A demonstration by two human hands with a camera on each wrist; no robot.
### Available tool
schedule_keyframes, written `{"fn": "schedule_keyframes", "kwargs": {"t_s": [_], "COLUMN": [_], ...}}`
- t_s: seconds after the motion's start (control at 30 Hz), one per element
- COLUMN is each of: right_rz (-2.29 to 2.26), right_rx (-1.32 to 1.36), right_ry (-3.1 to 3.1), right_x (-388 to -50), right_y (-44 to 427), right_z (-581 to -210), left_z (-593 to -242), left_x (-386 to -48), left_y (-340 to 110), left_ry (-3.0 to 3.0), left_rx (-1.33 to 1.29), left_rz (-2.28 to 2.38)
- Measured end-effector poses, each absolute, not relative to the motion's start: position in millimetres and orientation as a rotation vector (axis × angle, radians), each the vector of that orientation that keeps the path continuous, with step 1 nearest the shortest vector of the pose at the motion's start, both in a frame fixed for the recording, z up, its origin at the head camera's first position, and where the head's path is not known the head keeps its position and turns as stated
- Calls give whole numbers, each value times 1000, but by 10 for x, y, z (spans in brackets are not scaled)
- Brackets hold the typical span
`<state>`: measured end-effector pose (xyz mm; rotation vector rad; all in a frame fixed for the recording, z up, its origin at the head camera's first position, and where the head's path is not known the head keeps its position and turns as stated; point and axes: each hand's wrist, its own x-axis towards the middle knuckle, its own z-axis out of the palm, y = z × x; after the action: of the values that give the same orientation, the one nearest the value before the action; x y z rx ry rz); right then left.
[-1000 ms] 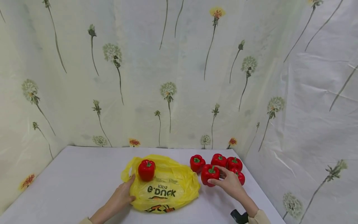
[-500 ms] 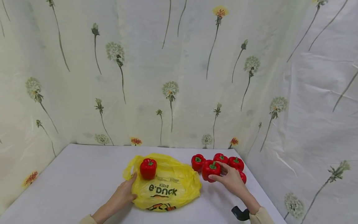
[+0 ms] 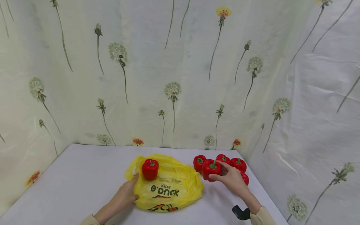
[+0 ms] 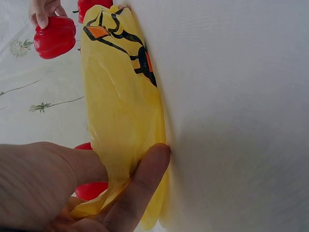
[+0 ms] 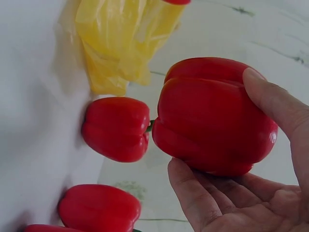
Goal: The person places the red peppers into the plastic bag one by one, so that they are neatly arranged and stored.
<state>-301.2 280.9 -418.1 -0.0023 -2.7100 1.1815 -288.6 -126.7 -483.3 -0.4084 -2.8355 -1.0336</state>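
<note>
A yellow plastic bag [image 3: 168,197] with black print lies flat on the table, and a red pepper [image 3: 150,169] rests on its left part. My left hand [image 3: 123,194] grips the bag's left edge; in the left wrist view the yellow film [image 4: 120,101] passes between thumb and fingers of that hand [image 4: 91,188]. My right hand [image 3: 232,179] holds another red pepper [image 3: 211,170] by its right side, stem up, right of the bag. In the right wrist view this pepper [image 5: 212,118] sits between thumb and fingers of the hand [image 5: 256,193], raised off the table.
Several more red peppers [image 3: 238,164] stand together at the table's right back, one [image 3: 198,163] of them just behind the held one. A black curved object [image 3: 240,213] is beside my right wrist. A dandelion-print curtain [image 3: 185,78] hangs behind the white table [image 3: 92,175].
The pepper in my right hand has risen slightly, still within the grip. My left hand keeps its place on the bag. The head view has shifted a little.
</note>
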Motion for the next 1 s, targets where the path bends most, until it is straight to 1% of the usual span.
{"fn": "schedule_keyframes", "kwargs": {"t_s": [0.6, 1.0], "right_rz": [1217, 1293], "right_rx": [21, 100], "right_ry": [-2687, -2678], "right_x": [-3072, -3154], "right_y": [2614, 2465], "right_z": [-4165, -4178], "left_z": [-4832, -4841], "left_x": [-2877, -2887], "left_y": [-1263, -1262], "left_ry": [-2833, -2847], "left_rx": [-408, -391], "left_rz": [-1006, -1020]}}
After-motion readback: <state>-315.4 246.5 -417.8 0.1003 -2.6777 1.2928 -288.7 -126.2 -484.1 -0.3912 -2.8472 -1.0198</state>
